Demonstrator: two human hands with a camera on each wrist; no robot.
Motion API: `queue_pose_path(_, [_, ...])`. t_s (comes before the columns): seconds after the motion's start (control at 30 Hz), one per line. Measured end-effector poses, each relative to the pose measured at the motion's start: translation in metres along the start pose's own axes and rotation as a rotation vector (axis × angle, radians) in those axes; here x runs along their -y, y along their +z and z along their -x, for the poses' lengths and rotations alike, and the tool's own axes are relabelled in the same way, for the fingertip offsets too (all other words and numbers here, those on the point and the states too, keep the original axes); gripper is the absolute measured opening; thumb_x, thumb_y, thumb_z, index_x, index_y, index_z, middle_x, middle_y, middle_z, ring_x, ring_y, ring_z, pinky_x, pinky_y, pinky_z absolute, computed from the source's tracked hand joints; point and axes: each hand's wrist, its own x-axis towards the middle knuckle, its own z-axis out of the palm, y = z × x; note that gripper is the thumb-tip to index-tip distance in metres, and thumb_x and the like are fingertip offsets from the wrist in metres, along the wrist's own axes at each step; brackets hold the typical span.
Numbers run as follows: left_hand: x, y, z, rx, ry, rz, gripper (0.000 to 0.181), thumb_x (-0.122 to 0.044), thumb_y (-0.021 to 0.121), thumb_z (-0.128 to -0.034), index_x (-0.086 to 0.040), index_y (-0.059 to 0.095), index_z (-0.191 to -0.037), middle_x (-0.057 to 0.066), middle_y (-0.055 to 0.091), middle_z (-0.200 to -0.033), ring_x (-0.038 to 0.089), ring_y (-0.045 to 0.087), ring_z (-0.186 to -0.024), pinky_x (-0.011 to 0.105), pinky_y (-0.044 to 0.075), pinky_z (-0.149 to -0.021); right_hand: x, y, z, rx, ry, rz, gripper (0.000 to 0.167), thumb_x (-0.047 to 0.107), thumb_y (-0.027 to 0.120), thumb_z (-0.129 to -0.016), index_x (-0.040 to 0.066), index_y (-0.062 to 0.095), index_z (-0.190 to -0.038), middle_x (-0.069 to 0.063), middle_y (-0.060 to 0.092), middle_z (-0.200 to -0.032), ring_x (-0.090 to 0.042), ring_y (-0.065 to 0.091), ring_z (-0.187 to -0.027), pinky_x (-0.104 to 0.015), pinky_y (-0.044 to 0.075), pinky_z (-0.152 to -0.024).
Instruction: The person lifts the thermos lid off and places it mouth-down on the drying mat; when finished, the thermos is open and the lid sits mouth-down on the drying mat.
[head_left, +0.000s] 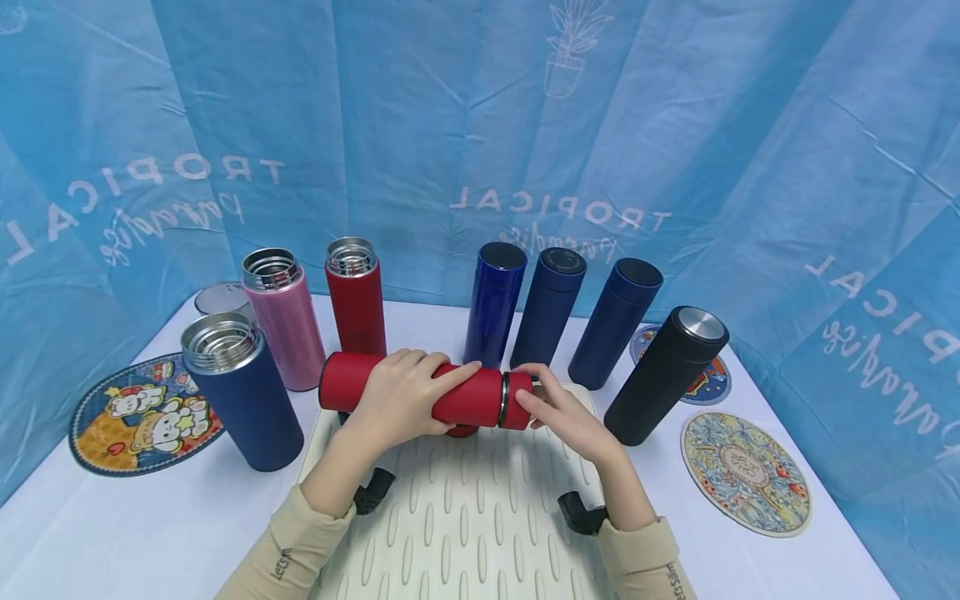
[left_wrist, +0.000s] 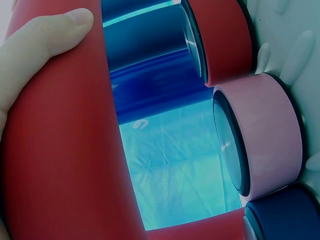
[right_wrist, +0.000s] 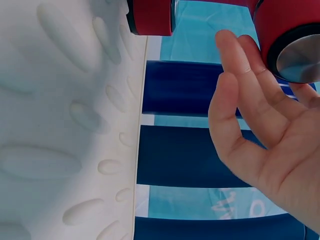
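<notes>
A red thermos (head_left: 476, 397) is held sideways above the cream mat (head_left: 450, 517), its lid end to the right. My left hand (head_left: 401, 392) grips the body from above. At the other end my right hand (head_left: 566, 417) holds the red lid (head_left: 517, 402) between thumb and forefinger. In the right wrist view the other fingers (right_wrist: 250, 90) curve loosely under the lid's steel top. Below the thermos, the left wrist view shows a red lid (left_wrist: 225, 40), a pink lid (left_wrist: 270, 135) and a navy lid (left_wrist: 285, 215) side by side on the mat.
Lidless navy (head_left: 243, 400), pink (head_left: 287, 325) and red (head_left: 356, 300) thermoses stand at left. Behind and right are closed thermoses: glossy blue (head_left: 493, 308), two navy (head_left: 547, 308) and black (head_left: 663, 379). Round patterned mats (head_left: 746, 473) lie at the sides; a blue curtain (head_left: 420, 150) hangs behind.
</notes>
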Motion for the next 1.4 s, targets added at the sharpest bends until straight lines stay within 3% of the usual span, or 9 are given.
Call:
queue_pose_path(0.27, [0.0004,-0.0014,0.0007,-0.003,-0.009,0.015,0.078,-0.046,0.084,-0.0543,-0.025,0.057,-0.125,0.007,0.064,-0.098,0.026,0.062,-0.084,0.042,0.053,-0.076,-0.0004,0.0001,0.002,0.025,-0.059,-0.101,0.055,0.027,0.061,-0.087,0.02,0.031,-0.132,-0.015,0.042,-0.127,-0.032,0.054,-0.107,-0.045,0.05,-0.086])
queue_pose_path(0.37, [0.0008,-0.0016,0.0009,-0.008,-0.009,0.013,0.078,-0.046,0.084,-0.0544,-0.025,0.057,-0.125,0.007,0.064,-0.097,0.026,0.062,-0.083,0.042,0.053,-0.076,0.0003,0.0015,0.0014,0.009,-0.107,-0.086,0.06,0.018,0.068,-0.082,0.019,0.032,-0.13,-0.013,0.041,-0.126,-0.031,0.053,-0.107,-0.039,0.05,-0.085])
queue_pose_path(0.5, [0.0012,-0.0012,0.0009,-0.013,-0.008,0.009,0.077,-0.046,0.083,-0.0549,-0.026,0.058,-0.125,0.006,0.064,-0.096,0.025,0.062,-0.082,0.041,0.053,-0.076,0.0007,0.0029,0.001,-0.019,-0.194,-0.044,0.066,0.005,0.074,-0.075,0.012,0.033,-0.126,-0.012,0.04,-0.127,-0.031,0.049,-0.109,-0.042,0.049,-0.086])
queue_pose_path(0.8, [0.0012,-0.0005,0.0004,-0.026,-0.015,0.032,0.076,-0.047,0.082,-0.0555,-0.025,0.058,-0.124,0.006,0.065,-0.095,0.025,0.063,-0.08,0.041,0.053,-0.075,0.0012,0.004,0.0021,-0.048,-0.378,-0.014,0.067,-0.013,0.073,-0.065,0.006,0.037,-0.119,-0.011,0.036,-0.128,-0.03,0.037,-0.12,-0.048,0.044,-0.093])
queue_pose_path(1.1, [0.0014,-0.0011,0.0006,-0.04,-0.049,0.105,0.076,-0.048,0.082,-0.055,-0.024,0.059,-0.123,0.005,0.064,-0.093,0.022,0.063,-0.077,0.039,0.054,-0.071,0.0001,0.0028,0.0038,-0.115,-0.502,0.061,0.059,-0.019,0.069,-0.065,0.009,0.044,-0.111,-0.014,0.033,-0.132,-0.029,0.032,-0.123,-0.034,0.045,-0.095])
queue_pose_path(1.4, [0.0067,-0.0029,0.0025,-0.036,-0.09,0.143,0.076,-0.048,0.082,-0.0551,-0.024,0.059,-0.124,0.005,0.064,-0.093,0.021,0.063,-0.075,0.037,0.054,-0.066,0.0027,-0.0043,0.0068,-0.192,-0.502,0.069,0.056,-0.021,0.066,-0.066,0.009,0.047,-0.109,-0.013,0.032,-0.133,-0.026,0.03,-0.124,-0.026,0.044,-0.093])
